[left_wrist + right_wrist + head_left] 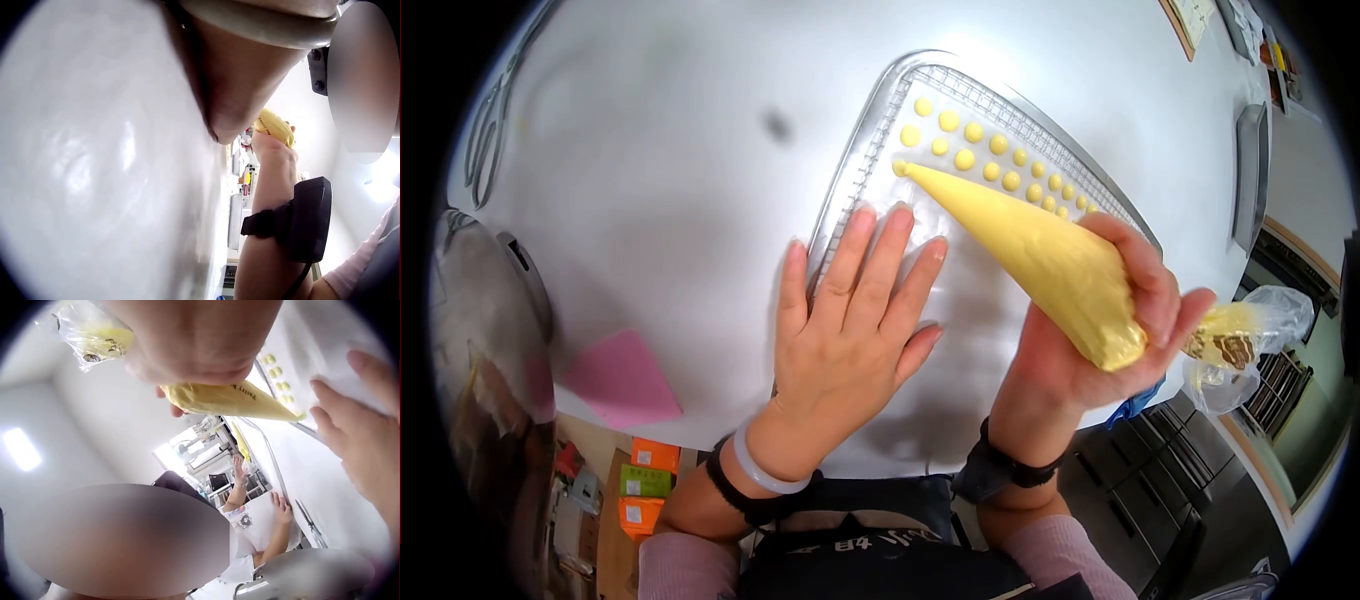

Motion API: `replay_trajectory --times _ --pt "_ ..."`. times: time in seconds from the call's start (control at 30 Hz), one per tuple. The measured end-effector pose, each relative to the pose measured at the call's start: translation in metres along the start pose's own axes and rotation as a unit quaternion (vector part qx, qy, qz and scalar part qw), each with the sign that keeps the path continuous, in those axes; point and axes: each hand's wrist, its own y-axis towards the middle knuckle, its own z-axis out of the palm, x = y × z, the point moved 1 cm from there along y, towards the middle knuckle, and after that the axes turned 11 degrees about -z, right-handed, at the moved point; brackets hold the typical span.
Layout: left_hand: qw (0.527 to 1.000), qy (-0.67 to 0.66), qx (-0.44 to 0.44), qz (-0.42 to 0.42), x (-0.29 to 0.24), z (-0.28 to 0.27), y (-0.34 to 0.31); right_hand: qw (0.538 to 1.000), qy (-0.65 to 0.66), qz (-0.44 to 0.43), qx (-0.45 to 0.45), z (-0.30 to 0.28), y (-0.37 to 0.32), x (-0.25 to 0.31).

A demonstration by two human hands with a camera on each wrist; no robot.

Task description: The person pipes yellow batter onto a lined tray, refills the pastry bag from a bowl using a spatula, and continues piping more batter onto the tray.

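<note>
Many dots (965, 159) on tray (847, 160); R hand (1075, 370) grips piping bag (1040, 250), L hand (850, 325) w/ fingers wide.

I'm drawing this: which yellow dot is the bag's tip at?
The leftmost dot in the head view; the other dots sit away from the bag's tip.

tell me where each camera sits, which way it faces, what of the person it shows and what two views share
Head: on the head, facing forward and down at the tray; left hand and right hand show.
Left wrist: on that wrist, looking low across the table to the right forearm; left hand at top.
Right wrist: on that wrist, looking past the right hand to the bag and another person; left hand at right.
Shared: head and right wrist both show bag, dots and both hands.
</note>
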Motion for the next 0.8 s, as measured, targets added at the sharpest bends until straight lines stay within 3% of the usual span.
replay_trajectory --times 0.13,0.2,0.23,0.47,0.8 --pt "1.000 0.009 0.001 0.000 0.000 0.000 0.000 0.999 0.040 0.017 0.029 0.000 0.000 0.022" --pt "1.000 0.009 0.002 0.006 0.000 0.001 0.000 0.973 0.123 0.001 0.194 0.000 0.004 0.019" --pt "1.000 0.008 0.003 0.012 0.001 0.002 0.000 0.984 0.035 -0.005 0.172 0.008 0.001 0.019" --pt "1.000 0.013 0.013 0.010 0.003 0.000 0.000 0.972 -0.002 -0.015 0.234 0.011 0.000 0.010" --pt "1.000 0.021 0.014 0.011 0.000 0.002 0.000 0.975 -0.010 -0.008 0.222 0.009 0.000 0.017"
